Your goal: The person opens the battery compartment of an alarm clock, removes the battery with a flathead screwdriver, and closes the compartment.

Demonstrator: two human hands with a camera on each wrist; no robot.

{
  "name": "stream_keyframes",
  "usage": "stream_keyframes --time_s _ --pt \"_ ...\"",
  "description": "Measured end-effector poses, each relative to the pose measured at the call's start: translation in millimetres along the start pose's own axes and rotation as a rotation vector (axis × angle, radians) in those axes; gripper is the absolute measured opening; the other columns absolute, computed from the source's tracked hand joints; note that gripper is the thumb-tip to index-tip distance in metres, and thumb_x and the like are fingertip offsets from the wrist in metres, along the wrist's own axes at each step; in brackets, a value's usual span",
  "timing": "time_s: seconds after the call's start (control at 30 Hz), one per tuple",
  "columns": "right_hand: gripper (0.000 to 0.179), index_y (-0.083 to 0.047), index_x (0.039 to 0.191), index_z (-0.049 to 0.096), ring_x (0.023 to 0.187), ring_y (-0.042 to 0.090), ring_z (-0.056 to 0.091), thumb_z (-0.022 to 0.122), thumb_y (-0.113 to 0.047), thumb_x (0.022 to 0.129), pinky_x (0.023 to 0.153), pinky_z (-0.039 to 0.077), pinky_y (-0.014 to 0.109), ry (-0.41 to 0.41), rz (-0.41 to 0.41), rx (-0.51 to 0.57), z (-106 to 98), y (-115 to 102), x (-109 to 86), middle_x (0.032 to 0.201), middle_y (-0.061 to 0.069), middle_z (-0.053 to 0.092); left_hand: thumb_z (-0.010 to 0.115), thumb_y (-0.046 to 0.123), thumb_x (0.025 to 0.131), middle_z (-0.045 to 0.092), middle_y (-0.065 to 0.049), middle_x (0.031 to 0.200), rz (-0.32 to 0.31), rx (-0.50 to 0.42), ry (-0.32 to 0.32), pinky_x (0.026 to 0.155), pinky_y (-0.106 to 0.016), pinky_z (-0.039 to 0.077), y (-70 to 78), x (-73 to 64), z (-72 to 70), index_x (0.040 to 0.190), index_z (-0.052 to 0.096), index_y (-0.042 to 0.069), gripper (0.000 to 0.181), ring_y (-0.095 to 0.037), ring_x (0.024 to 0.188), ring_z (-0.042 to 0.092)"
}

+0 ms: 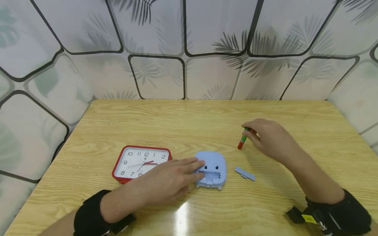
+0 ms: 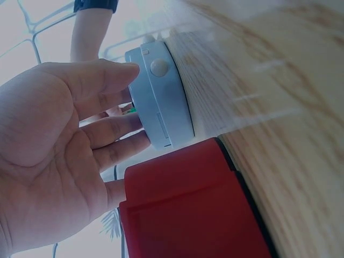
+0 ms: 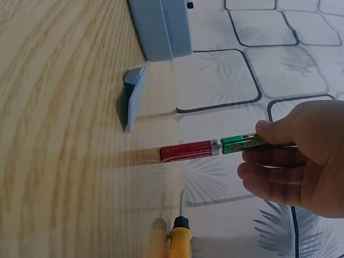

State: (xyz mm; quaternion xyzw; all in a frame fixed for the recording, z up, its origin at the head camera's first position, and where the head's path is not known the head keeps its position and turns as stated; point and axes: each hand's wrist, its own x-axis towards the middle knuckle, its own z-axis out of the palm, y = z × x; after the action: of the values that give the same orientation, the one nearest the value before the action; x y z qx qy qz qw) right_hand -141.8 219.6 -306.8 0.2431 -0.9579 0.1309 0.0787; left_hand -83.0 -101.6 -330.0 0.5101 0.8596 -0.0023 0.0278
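Observation:
My right hand pinches a green battery by its upper end, thumb against the fingers. Directly below it, end to end, a red battery stands upright on the table. My left hand rests with straight fingers on the left side of a light blue device, its fingertips over the front face. The device lies on its back, showing two black dots and an uncovered battery compartment. A small blue battery cover lies right of it. Partly under my left forearm is a red-framed clock.
A screwdriver with a yellow handle appears low in the right wrist view. The wooden table meets a wall covered in leaf-patterned cloth at its back edge.

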Motion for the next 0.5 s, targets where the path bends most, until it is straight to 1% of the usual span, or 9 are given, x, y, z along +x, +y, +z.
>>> stream_keyframes --time_s 0.27,0.5 --pt "0.027 0.000 0.117 0.069 0.086 0.023 0.069 0.068 -0.014 0.094 0.075 0.056 0.045 -0.014 0.000 0.003 -1.9 0.2 0.0 0.102 0.011 0.073 0.062 0.027 0.097 0.043 -0.003 0.157 -0.007 -0.001 0.000 0.111 -0.038 0.044 0.3 0.2 -1.3 0.144 0.055 0.021 0.048 -0.020 0.145 0.039" --pt "0.027 0.000 0.116 0.069 0.084 0.022 0.070 0.070 -0.014 0.093 0.073 0.057 0.043 -0.038 0.010 -0.006 -3.3 0.5 0.4 0.104 0.012 0.073 0.062 0.026 0.097 0.043 -0.003 0.157 -0.011 -0.012 -0.003 0.112 -0.038 0.043 0.5 0.5 -1.5 0.144 0.055 0.020 0.048 -0.020 0.145 0.039"
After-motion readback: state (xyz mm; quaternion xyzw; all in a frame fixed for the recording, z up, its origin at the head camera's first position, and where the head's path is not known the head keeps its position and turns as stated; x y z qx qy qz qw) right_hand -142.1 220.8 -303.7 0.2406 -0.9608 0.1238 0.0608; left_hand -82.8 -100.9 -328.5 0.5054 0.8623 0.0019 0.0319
